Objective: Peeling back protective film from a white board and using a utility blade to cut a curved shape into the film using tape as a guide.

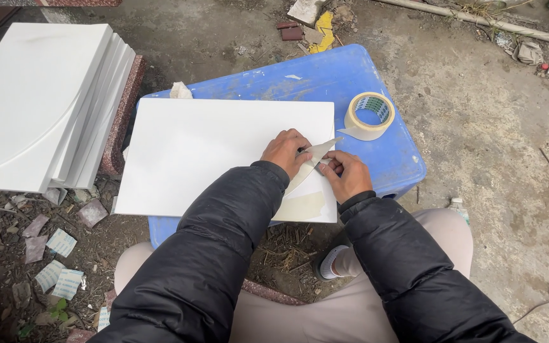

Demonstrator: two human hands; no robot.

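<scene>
Tape strip, pale and beige, is what we have between both hands, lifted a little above the near right corner of the white slab. Our left hand rests knuckles-up on the slab, its grip pressed together on one end of the strip, though what exactly the fingertips do underneath we cannot tell. Our right hand sits just beside it at the slab's right edge, its grip pinching the other end of the strip between thumb and fingers. A wider piece of the same beige tape lies flat on the slab's near corner, just below our hands. The slab lies flat on an upturned blue plastic crate, which serves as our desk. On the crate's bare top, beyond the slab's right edge, sits a roll of tape, its loose end trailing toward the slab. Well off to the left, a stack of white slabs rests on a reddish stone block. The ground around is dirt and rubble, with scraps of paper backing scattered at lower left. Black puffy sleeves cover both our arms.
</scene>
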